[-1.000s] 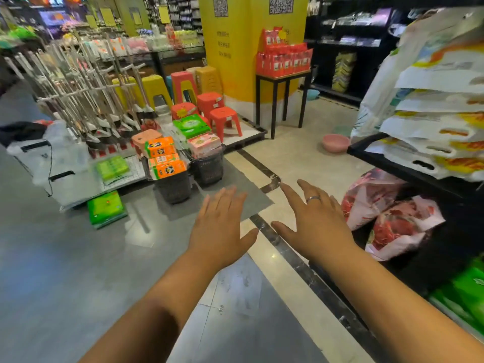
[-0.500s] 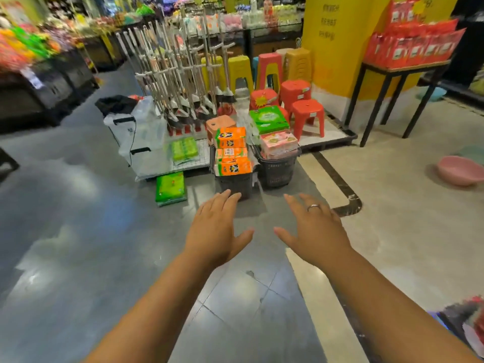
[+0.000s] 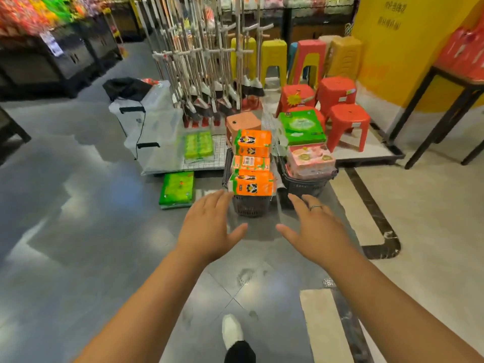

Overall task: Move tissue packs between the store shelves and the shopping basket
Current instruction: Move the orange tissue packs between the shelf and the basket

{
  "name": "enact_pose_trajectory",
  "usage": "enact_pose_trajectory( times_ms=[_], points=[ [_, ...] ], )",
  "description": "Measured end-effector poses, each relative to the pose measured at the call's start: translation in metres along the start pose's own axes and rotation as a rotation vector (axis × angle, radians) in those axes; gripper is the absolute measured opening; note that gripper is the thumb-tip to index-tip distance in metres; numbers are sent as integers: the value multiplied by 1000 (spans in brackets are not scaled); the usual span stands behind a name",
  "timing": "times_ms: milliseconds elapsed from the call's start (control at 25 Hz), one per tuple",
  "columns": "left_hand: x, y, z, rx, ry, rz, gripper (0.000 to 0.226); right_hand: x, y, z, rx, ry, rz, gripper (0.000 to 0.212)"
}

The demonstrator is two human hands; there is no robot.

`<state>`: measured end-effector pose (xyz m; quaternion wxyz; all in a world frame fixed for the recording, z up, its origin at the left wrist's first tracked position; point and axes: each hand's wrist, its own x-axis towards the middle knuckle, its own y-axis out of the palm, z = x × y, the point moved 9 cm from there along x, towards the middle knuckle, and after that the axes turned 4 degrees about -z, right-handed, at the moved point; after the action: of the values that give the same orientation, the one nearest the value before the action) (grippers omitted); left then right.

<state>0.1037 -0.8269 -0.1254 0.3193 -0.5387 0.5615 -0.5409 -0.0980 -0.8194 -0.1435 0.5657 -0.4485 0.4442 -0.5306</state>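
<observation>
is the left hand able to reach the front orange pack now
Probably yes: the left hand is open and empty, and the front orange pack lies uncovered atop the basket just ahead.

Both hands, left hand (image 3: pixel 208 227) and right hand (image 3: pixel 318 229), outstretched, fingers straight.

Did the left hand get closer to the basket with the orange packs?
Yes. The left hand has come forward toward the basket; its fingertips now appear beside the lowest orange pack, where a gap lay a second ago.

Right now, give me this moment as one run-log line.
left hand: open, empty | right hand: open, empty | orange tissue packs: stacked in dark basket | pink pack: in neighbouring basket
</observation>
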Motion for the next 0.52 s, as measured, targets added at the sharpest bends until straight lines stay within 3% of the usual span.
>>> enact_pose_trajectory(
  times_ms=[520],
  points=[
    [333, 125, 125, 21, 6, 202, 76, 357, 73, -29, 27, 126, 159, 81]
  ],
)
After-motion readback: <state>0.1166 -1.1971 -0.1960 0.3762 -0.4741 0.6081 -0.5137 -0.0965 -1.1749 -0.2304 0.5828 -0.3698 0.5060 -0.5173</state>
